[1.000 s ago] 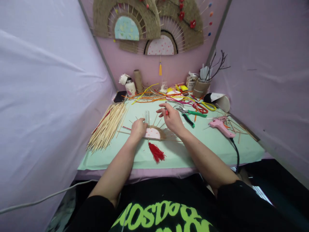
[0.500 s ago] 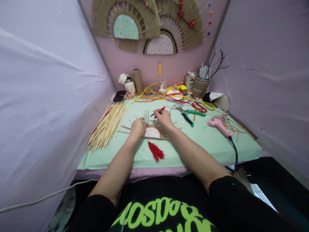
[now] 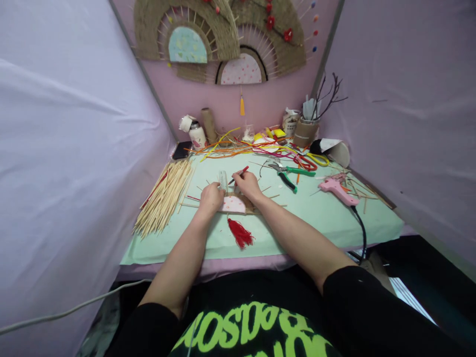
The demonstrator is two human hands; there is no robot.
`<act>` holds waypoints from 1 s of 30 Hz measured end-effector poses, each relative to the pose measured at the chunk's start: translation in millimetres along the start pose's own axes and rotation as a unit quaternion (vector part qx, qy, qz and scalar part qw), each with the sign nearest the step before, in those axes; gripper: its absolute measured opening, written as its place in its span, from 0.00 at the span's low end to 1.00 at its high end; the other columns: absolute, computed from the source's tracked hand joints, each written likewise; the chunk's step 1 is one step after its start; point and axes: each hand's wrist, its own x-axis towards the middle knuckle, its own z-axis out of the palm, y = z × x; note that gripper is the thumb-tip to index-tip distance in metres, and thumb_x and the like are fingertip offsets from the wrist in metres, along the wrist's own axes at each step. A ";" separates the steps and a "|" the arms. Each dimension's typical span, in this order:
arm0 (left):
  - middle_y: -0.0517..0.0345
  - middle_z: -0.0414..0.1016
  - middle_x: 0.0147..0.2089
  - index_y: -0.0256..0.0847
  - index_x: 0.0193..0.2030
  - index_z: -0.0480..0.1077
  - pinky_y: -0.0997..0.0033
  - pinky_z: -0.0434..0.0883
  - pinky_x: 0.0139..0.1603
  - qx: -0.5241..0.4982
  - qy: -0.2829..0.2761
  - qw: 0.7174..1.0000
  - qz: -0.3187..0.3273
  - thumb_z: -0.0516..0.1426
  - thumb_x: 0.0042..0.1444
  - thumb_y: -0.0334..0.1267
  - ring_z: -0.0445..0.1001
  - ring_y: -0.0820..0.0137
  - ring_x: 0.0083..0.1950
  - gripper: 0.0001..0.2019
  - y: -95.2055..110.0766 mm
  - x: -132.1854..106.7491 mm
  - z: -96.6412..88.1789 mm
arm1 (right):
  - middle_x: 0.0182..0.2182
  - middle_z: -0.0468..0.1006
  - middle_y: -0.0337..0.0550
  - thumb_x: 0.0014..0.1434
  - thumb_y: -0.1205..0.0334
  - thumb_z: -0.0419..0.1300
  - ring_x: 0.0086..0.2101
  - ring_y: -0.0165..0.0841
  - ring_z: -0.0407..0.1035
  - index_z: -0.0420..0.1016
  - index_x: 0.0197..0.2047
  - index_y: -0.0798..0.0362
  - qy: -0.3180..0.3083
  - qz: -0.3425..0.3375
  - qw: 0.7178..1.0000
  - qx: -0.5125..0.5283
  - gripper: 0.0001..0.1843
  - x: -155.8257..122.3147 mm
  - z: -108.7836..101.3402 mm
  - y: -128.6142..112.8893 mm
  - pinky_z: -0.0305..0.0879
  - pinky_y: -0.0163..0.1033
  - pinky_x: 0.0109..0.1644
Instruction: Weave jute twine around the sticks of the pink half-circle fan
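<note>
My left hand (image 3: 211,197) is closed on the lower end of a clear ruler (image 3: 222,179), which points away from me over a small half-round fan (image 3: 233,204). The fan has a pink dotted centre, a brown woven band and thin sticks spreading outward. In my right hand (image 3: 247,184) is a red marker pen (image 3: 240,174), its dark tip down by the ruler's right edge. A red tassel (image 3: 240,233) hangs from the fan's near edge onto the pale green table cover (image 3: 208,243). My fingers hide parts of the fan and its sticks.
Left lies a pile of wooden sticks (image 3: 163,198). Green-handled pliers (image 3: 290,174) and a pink glue gun (image 3: 339,191) with a black cord lie right. Coloured pipe cleaners (image 3: 223,149), a white bottle (image 3: 197,135) and a twig jar (image 3: 306,132) line the back.
My right hand has shifted slightly left and down, bringing the marker tip nearer the ruler. My left hand stays on the ruler. The whole view has moved a little.
</note>
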 end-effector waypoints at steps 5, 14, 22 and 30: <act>0.45 0.76 0.50 0.34 0.56 0.69 0.66 0.65 0.55 -0.003 0.001 1.000 0.001 0.52 0.57 0.38 0.72 0.60 0.55 0.21 0.2 0.2 0.3 | 0.21 0.77 0.43 0.56 0.57 0.52 0.27 0.31 0.70 0.74 0.22 0.57 0.000 0.005 1.000 -0.005 0.18 0.1 0.3 0.8 0.59 0.32 0.32; 0.45 0.76 0.50 0.35 0.55 0.70 0.67 0.65 0.55 -0.003 -0.002 1.000 0.000 0.53 0.56 0.38 0.72 0.61 0.55 0.20 -1.5 1.9 1.4 | 0.19 0.75 0.43 0.55 0.57 0.52 0.27 0.32 0.69 0.73 0.19 0.56 -0.006 0.004 1.000 -0.001 0.18 -0.5 1.5 0.7 0.59 0.32 0.31; 0.45 0.76 0.50 0.35 0.55 0.70 0.67 0.65 0.55 -0.001 -0.007 1.000 0.000 0.52 0.57 0.38 0.72 0.61 0.55 0.20 -1.8 2.2 1.1 | 0.19 0.75 0.43 0.55 0.57 0.52 0.27 0.32 0.70 0.73 0.20 0.56 -0.011 0.011 1.000 -0.007 0.18 -1.3 0.6 -1.4 0.60 0.32 0.32; 0.45 0.76 0.51 0.34 0.55 0.69 0.68 0.64 0.55 0.002 -0.007 1.000 0.006 0.52 0.57 0.38 0.72 0.61 0.55 0.21 -1.4 1.7 0.6 | 0.18 0.74 0.43 0.56 0.57 0.51 0.27 0.32 0.69 0.73 0.19 0.55 -0.007 0.007 1.000 -0.020 0.19 -0.2 1.6 0.2 0.59 0.33 0.32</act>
